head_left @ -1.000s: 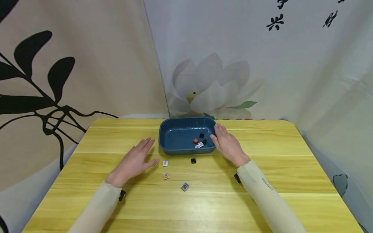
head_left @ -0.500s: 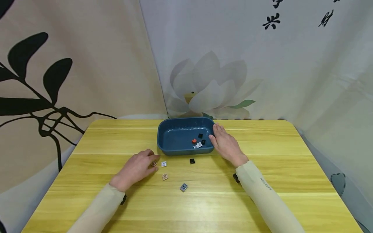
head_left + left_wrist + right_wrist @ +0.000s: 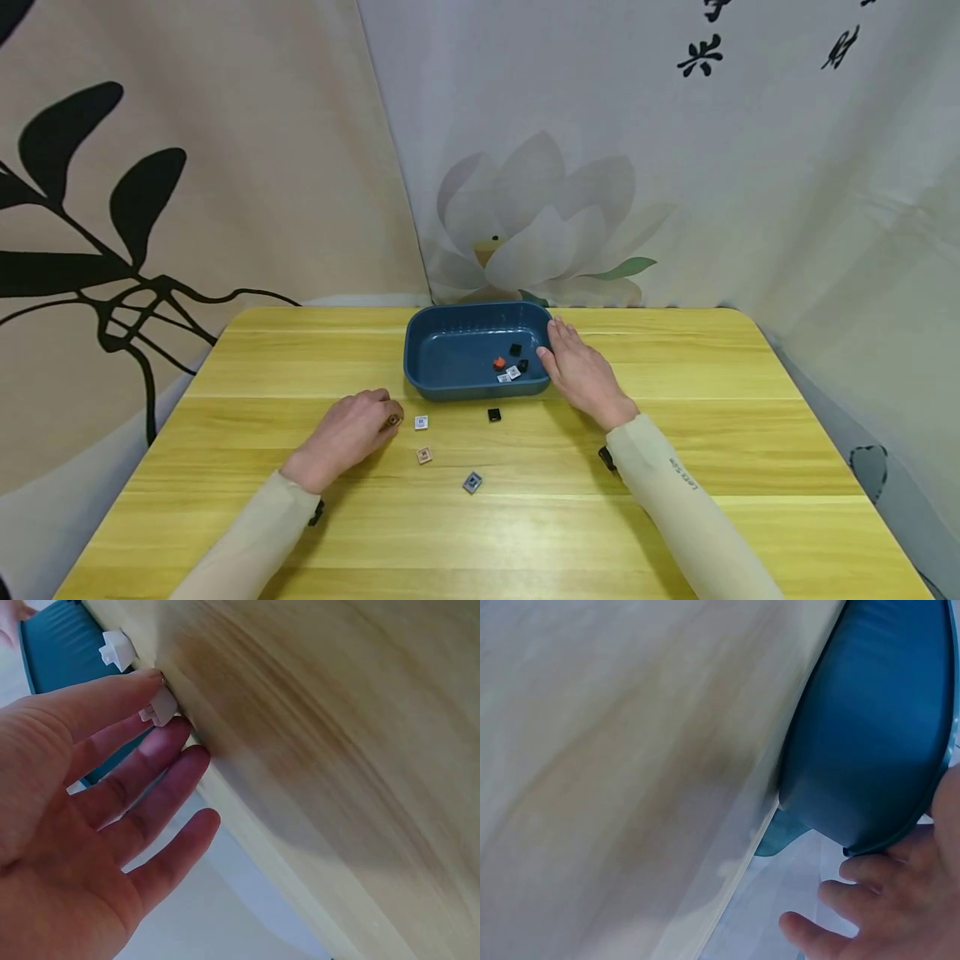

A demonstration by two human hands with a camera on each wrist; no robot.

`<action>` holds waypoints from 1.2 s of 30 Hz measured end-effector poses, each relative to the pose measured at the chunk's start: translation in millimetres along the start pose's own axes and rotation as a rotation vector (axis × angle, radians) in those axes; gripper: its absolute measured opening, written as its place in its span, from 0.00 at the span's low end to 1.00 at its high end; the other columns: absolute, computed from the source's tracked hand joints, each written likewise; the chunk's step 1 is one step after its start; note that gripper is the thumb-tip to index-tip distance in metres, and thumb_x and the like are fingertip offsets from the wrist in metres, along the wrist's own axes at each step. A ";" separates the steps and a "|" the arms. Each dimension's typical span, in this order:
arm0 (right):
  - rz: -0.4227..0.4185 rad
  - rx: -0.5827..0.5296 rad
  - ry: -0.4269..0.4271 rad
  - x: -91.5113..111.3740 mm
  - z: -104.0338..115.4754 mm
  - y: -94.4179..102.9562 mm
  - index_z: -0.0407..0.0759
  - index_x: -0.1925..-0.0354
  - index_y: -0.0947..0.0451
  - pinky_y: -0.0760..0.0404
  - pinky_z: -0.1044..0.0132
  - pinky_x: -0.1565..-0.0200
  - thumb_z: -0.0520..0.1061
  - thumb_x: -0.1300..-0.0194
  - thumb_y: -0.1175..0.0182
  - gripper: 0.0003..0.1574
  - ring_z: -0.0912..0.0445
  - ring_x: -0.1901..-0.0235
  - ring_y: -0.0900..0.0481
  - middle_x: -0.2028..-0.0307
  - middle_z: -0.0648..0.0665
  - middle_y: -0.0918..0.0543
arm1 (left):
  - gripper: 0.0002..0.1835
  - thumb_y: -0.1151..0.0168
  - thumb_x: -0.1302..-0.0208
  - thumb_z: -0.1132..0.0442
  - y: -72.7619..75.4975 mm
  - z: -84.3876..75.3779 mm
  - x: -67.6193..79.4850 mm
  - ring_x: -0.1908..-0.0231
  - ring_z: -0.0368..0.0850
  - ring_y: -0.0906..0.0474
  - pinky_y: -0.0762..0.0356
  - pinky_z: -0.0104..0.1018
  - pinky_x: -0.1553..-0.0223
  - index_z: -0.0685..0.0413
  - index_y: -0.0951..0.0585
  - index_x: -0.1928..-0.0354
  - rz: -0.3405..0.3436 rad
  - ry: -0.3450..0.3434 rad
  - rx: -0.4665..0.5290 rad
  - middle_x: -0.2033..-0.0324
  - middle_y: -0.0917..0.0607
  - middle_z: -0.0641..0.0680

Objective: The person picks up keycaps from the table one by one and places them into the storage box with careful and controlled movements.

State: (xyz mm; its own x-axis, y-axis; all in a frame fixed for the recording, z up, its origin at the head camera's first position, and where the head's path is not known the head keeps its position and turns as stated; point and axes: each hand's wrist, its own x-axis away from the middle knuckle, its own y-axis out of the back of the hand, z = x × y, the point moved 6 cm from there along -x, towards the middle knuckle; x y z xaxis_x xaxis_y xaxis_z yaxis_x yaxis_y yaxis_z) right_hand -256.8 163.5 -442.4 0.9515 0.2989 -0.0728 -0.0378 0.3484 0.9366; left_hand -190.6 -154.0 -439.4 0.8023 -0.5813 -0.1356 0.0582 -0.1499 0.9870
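Observation:
My left hand (image 3: 347, 435) is low over the table, left of a blue dish (image 3: 472, 392). Its thumb and fingertips pinch a small keycap (image 3: 160, 709), which appears beige-brown in the head view, close to the wood. Just right of those fingertips sits a white keycap (image 3: 422, 422). Nearer me are a beige keycap (image 3: 424, 456) and a grey-blue keycap (image 3: 472, 482). A black keycap (image 3: 494, 415) lies in front of the dish. My right hand (image 3: 587, 377) rests against the dish's right end, its fingers extended along the outer wall.
Inside the dish, toward its right side, are a red keycap (image 3: 499, 363), a white keycap (image 3: 513, 372) and several others. The dish stands near the back edge of the wooden table (image 3: 637, 533). A printed curtain (image 3: 300, 167) hangs behind.
My left hand, spread flat beside the dish a second ago, has drawn its fingers down and in and now pinches the beige-brown keycap. The right hand stays at the dish.

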 end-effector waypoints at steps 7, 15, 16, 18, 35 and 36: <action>-0.003 0.001 0.005 0.1 1.5 1.2 0.29 0.21 0.49 0.40 0.44 0.26 0.58 0.15 0.61 0.41 0.38 0.22 0.46 0.20 0.32 0.47 | 0.04 0.25 0.40 0.67 8.7 -3.0 -3.1 0.72 0.43 0.22 0.22 0.37 0.72 0.52 0.11 0.64 -0.082 -0.014 -0.005 0.69 0.16 0.49; 0.013 0.003 -0.003 -1.4 1.0 -0.2 0.30 0.21 0.50 0.42 0.45 0.25 0.58 0.15 0.62 0.42 0.39 0.22 0.47 0.20 0.32 0.47 | 0.06 0.25 0.37 0.64 37.1 -20.2 -14.8 0.67 0.44 0.21 0.19 0.41 0.65 0.53 0.10 0.58 -0.193 -0.038 -0.014 0.64 0.15 0.49; 0.014 0.004 -0.004 -1.5 0.7 -0.6 0.30 0.21 0.50 0.42 0.46 0.25 0.58 0.15 0.62 0.42 0.39 0.22 0.47 0.20 0.32 0.47 | 0.07 0.25 0.37 0.64 41.0 -23.6 -17.1 0.67 0.44 0.20 0.19 0.41 0.65 0.53 0.10 0.57 -0.204 -0.042 -0.011 0.63 0.15 0.49; 0.012 0.003 -0.004 -1.2 0.7 -0.5 0.30 0.21 0.50 0.41 0.45 0.25 0.58 0.15 0.61 0.42 0.39 0.22 0.47 0.20 0.32 0.47 | 0.09 0.25 0.37 0.65 47.8 -30.6 -21.8 0.66 0.44 0.20 0.18 0.40 0.64 0.53 0.10 0.55 -0.221 -0.047 -0.007 0.61 0.14 0.49; 0.025 -0.002 -0.010 -0.3 -0.4 -0.3 0.30 0.21 0.50 0.42 0.45 0.25 0.58 0.15 0.61 0.42 0.38 0.22 0.47 0.20 0.33 0.49 | 0.11 0.29 0.32 0.61 48.1 -53.2 -73.2 0.63 0.45 0.19 0.20 0.36 0.65 0.53 0.10 0.50 -0.221 -0.012 0.028 0.58 0.13 0.51; 0.025 -0.002 -0.010 -0.3 -0.4 -0.2 0.30 0.21 0.50 0.42 0.45 0.25 0.58 0.15 0.61 0.42 0.38 0.22 0.47 0.20 0.33 0.49 | 0.11 0.29 0.31 0.60 46.4 -53.3 -76.8 0.63 0.45 0.19 0.20 0.36 0.65 0.53 0.10 0.49 -0.216 -0.012 0.024 0.58 0.13 0.51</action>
State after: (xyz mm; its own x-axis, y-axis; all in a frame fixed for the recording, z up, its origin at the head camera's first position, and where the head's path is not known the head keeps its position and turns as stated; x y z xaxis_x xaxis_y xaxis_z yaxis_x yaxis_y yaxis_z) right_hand -257.2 163.7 -442.7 0.9534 0.2982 -0.0463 -0.0617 0.3427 0.9374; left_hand -217.9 -73.7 -378.5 0.7655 -0.5431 -0.3449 0.2140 -0.2906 0.9326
